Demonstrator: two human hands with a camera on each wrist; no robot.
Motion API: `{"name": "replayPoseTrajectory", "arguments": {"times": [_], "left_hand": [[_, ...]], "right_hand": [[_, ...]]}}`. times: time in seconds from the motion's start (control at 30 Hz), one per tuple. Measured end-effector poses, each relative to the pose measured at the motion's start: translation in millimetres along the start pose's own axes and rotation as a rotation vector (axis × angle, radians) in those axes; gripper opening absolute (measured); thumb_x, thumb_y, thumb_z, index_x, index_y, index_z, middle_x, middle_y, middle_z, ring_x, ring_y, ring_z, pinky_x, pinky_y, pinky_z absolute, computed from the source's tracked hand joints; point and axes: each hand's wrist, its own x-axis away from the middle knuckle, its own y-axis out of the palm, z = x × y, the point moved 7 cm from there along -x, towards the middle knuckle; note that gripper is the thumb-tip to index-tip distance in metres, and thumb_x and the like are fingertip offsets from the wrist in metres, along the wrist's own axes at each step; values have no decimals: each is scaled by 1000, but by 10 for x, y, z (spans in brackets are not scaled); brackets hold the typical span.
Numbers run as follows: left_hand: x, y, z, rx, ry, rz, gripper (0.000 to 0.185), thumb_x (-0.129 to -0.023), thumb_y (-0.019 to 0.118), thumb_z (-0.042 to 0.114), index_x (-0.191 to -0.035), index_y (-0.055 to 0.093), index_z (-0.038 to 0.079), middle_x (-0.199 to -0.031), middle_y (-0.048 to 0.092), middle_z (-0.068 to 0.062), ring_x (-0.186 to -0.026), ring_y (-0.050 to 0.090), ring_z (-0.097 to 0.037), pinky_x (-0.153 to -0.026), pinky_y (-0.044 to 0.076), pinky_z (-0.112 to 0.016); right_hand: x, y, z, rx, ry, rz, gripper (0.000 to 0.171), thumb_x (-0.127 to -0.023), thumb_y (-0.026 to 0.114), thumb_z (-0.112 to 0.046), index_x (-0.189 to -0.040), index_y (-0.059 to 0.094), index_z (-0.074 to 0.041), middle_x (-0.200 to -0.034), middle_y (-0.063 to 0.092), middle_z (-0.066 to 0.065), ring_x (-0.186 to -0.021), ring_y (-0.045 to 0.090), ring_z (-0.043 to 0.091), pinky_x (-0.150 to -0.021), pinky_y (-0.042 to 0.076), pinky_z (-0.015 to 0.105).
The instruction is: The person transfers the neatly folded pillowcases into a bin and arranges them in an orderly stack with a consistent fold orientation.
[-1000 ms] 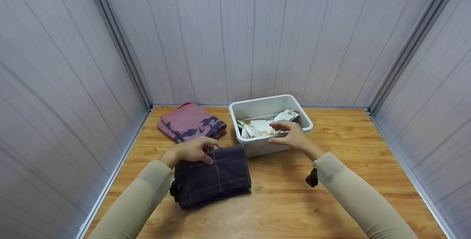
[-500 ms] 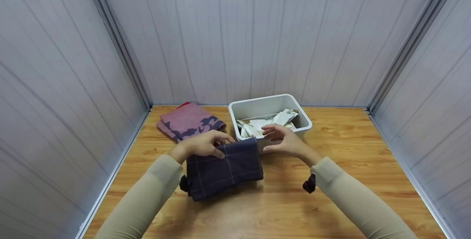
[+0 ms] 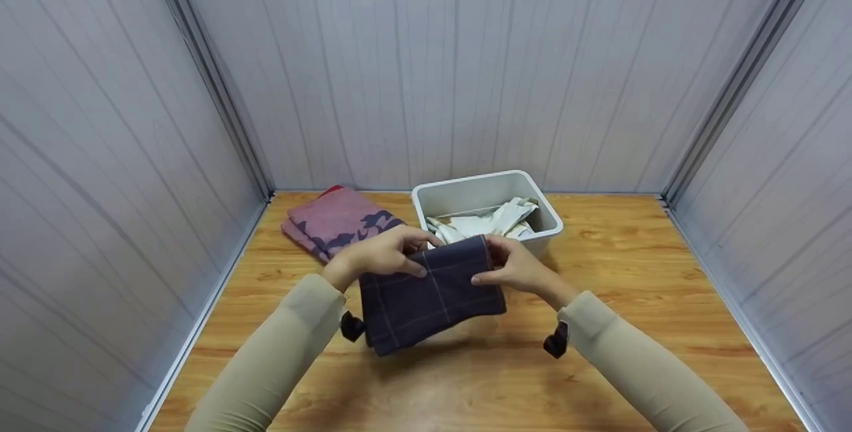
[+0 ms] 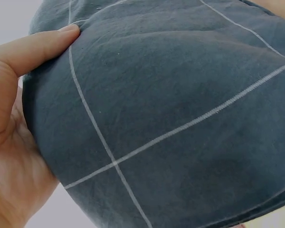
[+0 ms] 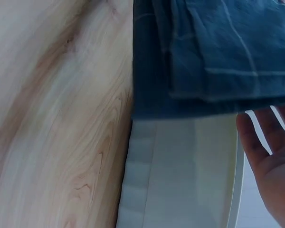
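A folded dark navy cloth (image 3: 432, 299) with thin pale check lines is held up at a slant above the wooden table. My left hand (image 3: 383, 252) pinches its upper edge, thumb in front and fingers behind; the left wrist view shows that thumb (image 4: 42, 47) pressing the fabric (image 4: 156, 104). At the cloth's upper right corner is my right hand (image 3: 522, 269), thumb in front and fingertips behind the edge. In the right wrist view, this hand's fingers (image 5: 275, 133) reach up, fairly straight, beside the cloth's lower layers (image 5: 213, 80).
Behind the cloth stands a white plastic bin (image 3: 466, 184) holding crumpled white and tan pieces (image 3: 509, 216). Left of it lies a folded pink cloth (image 3: 339, 216) with dark patches. Pale panel walls (image 3: 426, 72) enclose the wooden tabletop (image 3: 632, 239) at the back and sides.
My left hand has lifted the navy cloth and moved it right, toward the bin's front. My right hand has come down from over the bin to the cloth's right corner.
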Motion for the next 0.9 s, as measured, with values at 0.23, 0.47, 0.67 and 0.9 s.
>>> {"name": "replayPoseTrajectory", "arguments": {"times": [0.23, 0.47, 0.67, 0.9], "left_hand": [[-16, 15, 9, 63, 16, 35, 47, -94, 78, -5, -139, 68, 7, -114, 74, -9, -94, 67, -14, -88, 57, -29], [3, 22, -48, 117, 41, 95, 47, -94, 77, -6, -139, 67, 3, -114, 77, -14, -93, 69, -12, -87, 58, -27], [47, 4, -143, 188, 36, 200, 35, -92, 81, -5, -126, 73, -4, -109, 79, -13, -88, 70, -8, -82, 60, -23], [81, 60, -322, 210, 38, 239, 31, -89, 85, -1, -118, 77, -3, -105, 79, -2, -87, 70, -6, -81, 60, -23]], "right_hand": [[19, 28, 0, -47, 7, 6, 46, -90, 84, 2, -132, 67, 11, -106, 79, -3, -93, 75, 9, -81, 63, 27], [39, 15, -69, -70, 5, 81, 33, -95, 78, 1, -124, 70, 15, -97, 80, -6, -81, 75, 8, -73, 61, 24], [23, -38, -198, -42, 8, 129, 22, -95, 79, 0, -111, 73, 15, -88, 77, -11, -74, 72, 5, -67, 58, 21], [1, -111, -340, 22, -6, 70, 16, -94, 80, 0, -100, 74, 14, -80, 73, -16, -68, 66, 1, -63, 54, 17]]}}
